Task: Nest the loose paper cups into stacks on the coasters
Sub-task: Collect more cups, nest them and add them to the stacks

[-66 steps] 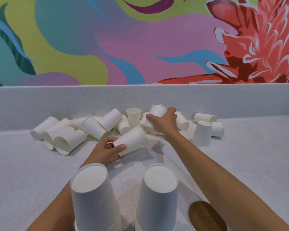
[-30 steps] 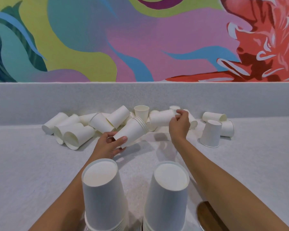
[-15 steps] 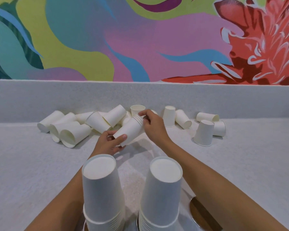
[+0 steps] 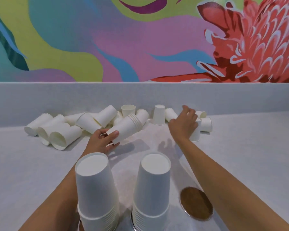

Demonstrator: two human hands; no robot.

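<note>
My left hand (image 4: 101,142) grips a small nested stack of white paper cups (image 4: 127,128), tilted with its rims pointing up and to the right. My right hand (image 4: 183,124) reaches over an upside-down cup (image 4: 195,133) at the right of the pile, fingers spread, holding nothing. Several loose white cups (image 4: 63,135) lie on their sides along the back ledge; one inverted cup (image 4: 159,115) stands behind the hands. Two tall upside-down stacks stand near me, the left stack (image 4: 97,194) and the right stack (image 4: 151,189). A bare brown coaster (image 4: 196,203) lies to their right.
The grey speckled counter (image 4: 249,155) ends at a low back ledge (image 4: 57,97) under a colourful mural. An upright cup (image 4: 128,110) stands in the middle of the pile. Two more cups (image 4: 206,124) lie at the far right of the pile.
My right hand slid a cup into the stack held by my left hand, then let go and moved right toward the inverted cup. The left hand stayed nearly still.
</note>
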